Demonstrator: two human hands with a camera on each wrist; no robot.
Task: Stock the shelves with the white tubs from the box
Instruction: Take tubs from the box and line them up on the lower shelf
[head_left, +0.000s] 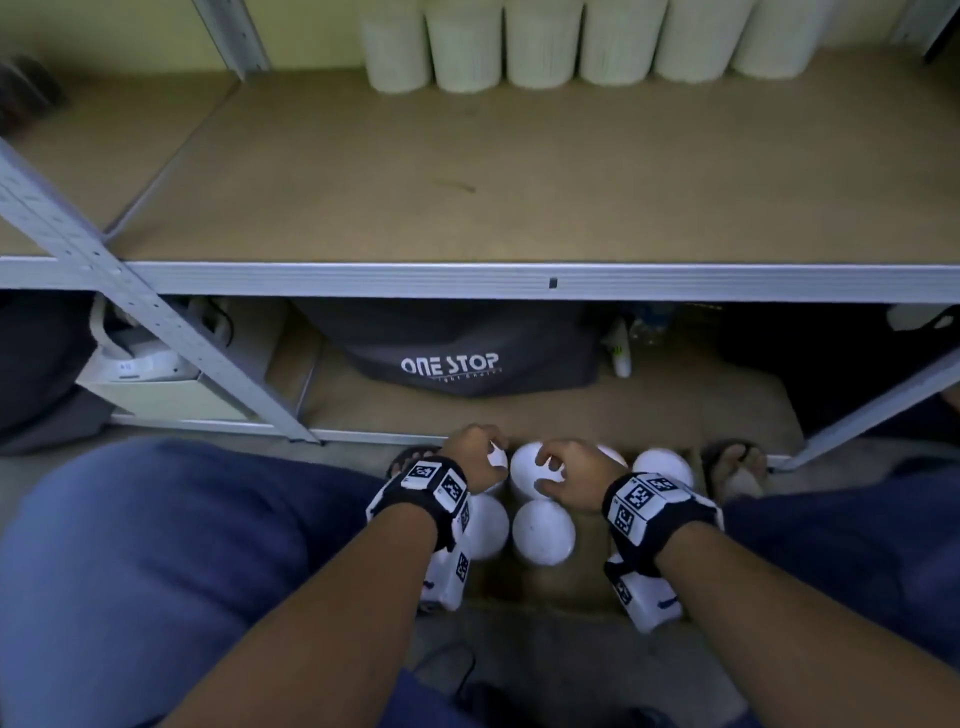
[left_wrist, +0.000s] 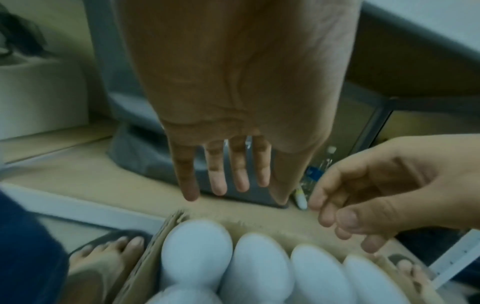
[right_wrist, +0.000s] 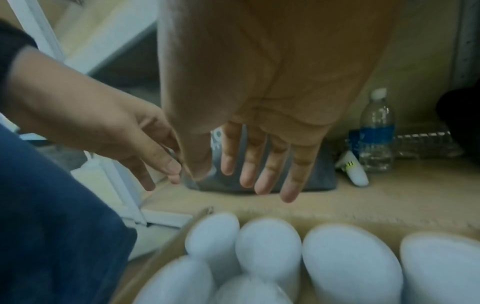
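Several white tubs (head_left: 543, 530) stand upright in a cardboard box (head_left: 592, 566) on the floor between my feet. My left hand (head_left: 480, 457) hovers over the far-left tub (left_wrist: 197, 246), fingers straight and spread, holding nothing. My right hand (head_left: 563, 473) hangs over the neighbouring far tub (right_wrist: 267, 246), fingers (right_wrist: 259, 164) extended and empty. In both wrist views a gap shows between the fingertips and the tub lids. A row of white tubs (head_left: 540, 47) lines the back of the brown shelf board (head_left: 519, 171).
A grey "ONE STOP" bag (head_left: 467, 358), a water bottle (right_wrist: 376, 133) and a small white bottle (head_left: 621, 358) sit on the low shelf behind the box. A slanted metal upright (head_left: 156, 322) stands left. My sandalled foot (head_left: 735, 462) and knee (head_left: 156, 545) flank the box.
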